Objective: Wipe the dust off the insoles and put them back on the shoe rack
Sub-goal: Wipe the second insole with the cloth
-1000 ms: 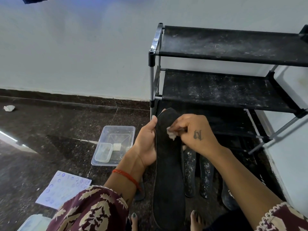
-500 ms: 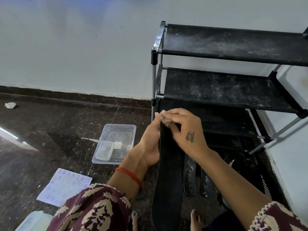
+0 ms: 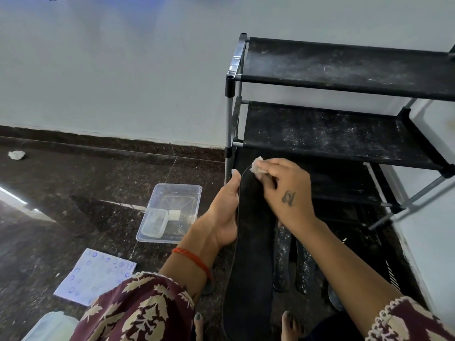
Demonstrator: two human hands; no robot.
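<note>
Dark floor under tub, paper, insoles

Left hand gripping, right hand pinching.

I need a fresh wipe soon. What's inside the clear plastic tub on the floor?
Inside the clear tub lie a smaller clear container and a small white square piece beside it. What the smaller container holds is too unclear to tell.
</note>
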